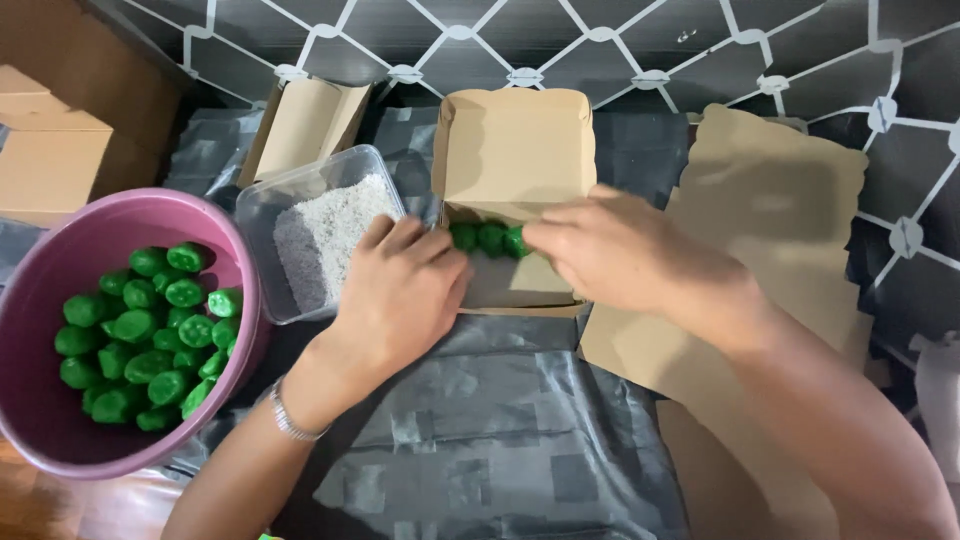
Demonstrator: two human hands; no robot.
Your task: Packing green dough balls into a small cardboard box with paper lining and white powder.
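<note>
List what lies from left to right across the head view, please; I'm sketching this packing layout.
Pink bowl of green pieces → clear tub of white grains → left hand → green pieces in the open cardboard box → right hand → flat cardboard sheet.

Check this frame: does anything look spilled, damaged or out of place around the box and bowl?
Nothing stands out. Both hands, left hand and right hand, rest at a row of green pieces inside the open cardboard box. The rest sit in the pink bowl; the white grains stay within their clear container.
</note>
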